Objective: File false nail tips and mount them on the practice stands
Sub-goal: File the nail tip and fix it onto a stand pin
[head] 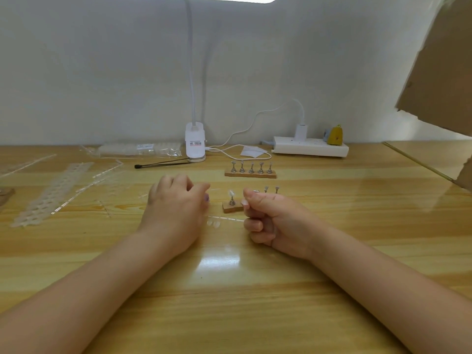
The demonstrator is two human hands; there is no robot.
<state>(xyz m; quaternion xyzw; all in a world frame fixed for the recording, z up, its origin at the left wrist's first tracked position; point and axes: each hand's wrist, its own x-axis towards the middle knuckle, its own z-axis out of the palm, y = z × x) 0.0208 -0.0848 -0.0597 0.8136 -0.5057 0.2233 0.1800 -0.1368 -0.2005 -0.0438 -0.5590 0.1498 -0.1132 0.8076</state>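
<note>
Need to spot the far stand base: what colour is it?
Light brown wood, the far stand base carrying five silver holders, clearest in the head view.

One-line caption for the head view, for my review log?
Both hands rest by the near practice stand, one nail tip mounted; five-peg stand behind.

A single wide-angle view looks from the person's head, forward and down across the wooden table toward the white wall behind it. Both forearms enter from the bottom edge, close to the lens. The far edges bend, probably from lens distortion.
</note>
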